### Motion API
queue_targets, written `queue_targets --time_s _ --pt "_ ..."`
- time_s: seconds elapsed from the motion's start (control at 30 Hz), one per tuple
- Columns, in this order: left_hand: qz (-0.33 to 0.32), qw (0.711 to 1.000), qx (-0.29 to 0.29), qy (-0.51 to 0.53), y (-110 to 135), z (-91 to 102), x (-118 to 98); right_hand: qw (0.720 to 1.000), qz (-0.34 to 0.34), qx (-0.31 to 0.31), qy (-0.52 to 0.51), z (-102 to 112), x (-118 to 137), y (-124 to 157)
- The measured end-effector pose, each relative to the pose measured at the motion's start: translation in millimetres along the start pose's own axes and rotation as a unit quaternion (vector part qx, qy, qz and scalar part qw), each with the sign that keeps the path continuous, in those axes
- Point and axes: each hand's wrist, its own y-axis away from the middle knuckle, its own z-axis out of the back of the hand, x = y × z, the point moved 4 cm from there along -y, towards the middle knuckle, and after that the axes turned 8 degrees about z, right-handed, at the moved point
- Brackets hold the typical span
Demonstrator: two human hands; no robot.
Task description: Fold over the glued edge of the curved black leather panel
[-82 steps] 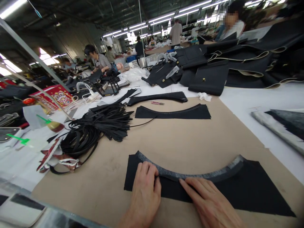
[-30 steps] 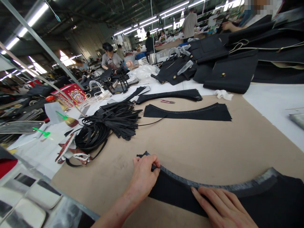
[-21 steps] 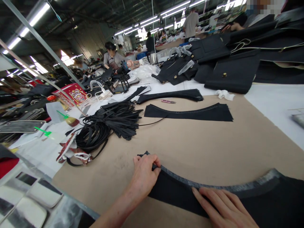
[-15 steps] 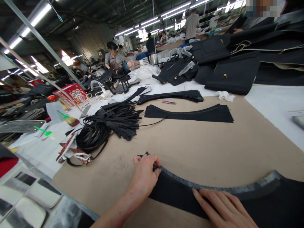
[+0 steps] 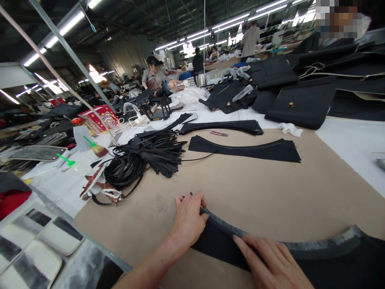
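Observation:
A black fabric panel point(image 5: 337, 263) with a curved upper edge lies on the brown table covering in front of me. A greyish strip point(image 5: 315, 245) runs along that curve. My left hand point(image 5: 190, 220) is closed on the panel's far left corner, thumb and fingers pinching the edge. Farther right, my right hand point(image 5: 269, 257) has thumb and forefinger close together at the curved edge, closed on the fabric, with the other fingers lying over the panel. The fold under those fingers is partly hidden.
Beyond lie a similar black panel point(image 5: 243, 151), a stack of panels point(image 5: 222, 127) and small pink-handled snips point(image 5: 219, 133). Black strips point(image 5: 159, 150) are heaped at left, near bottles with green nozzles point(image 5: 98, 149). Black bags point(image 5: 300, 100) pile at back right. People work behind.
My right hand has slid left along the curved edge, closer to my left hand. The left hand keeps its pinch at the corner. The whole view has shifted slightly.

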Motion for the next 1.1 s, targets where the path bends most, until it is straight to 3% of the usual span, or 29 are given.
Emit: queue_targets --time_s 0.13,0.27,0.6,1.1 --pt "-0.013 1.000 -0.008 -0.003 -1.1 -0.1 1.0 1.000 -0.020 0.005 -0.023 -25.5 22.1 -30.7" --pt "-0.016 1.000 -0.015 -0.002 -4.9 -0.7 6.7 0.999 -0.031 0.008 0.006 -41.5 28.5 -40.1" --pt "0.008 0.999 -0.017 0.044 -14.2 12.7 28.4 0.999 -0.037 0.024 0.010 -43.2 23.5 -38.0" --pt "0.006 0.999 -0.025 0.036 -24.4 10.9 31.1 0.999 -0.025 -0.001 0.031 -42.5 20.4 -41.6"
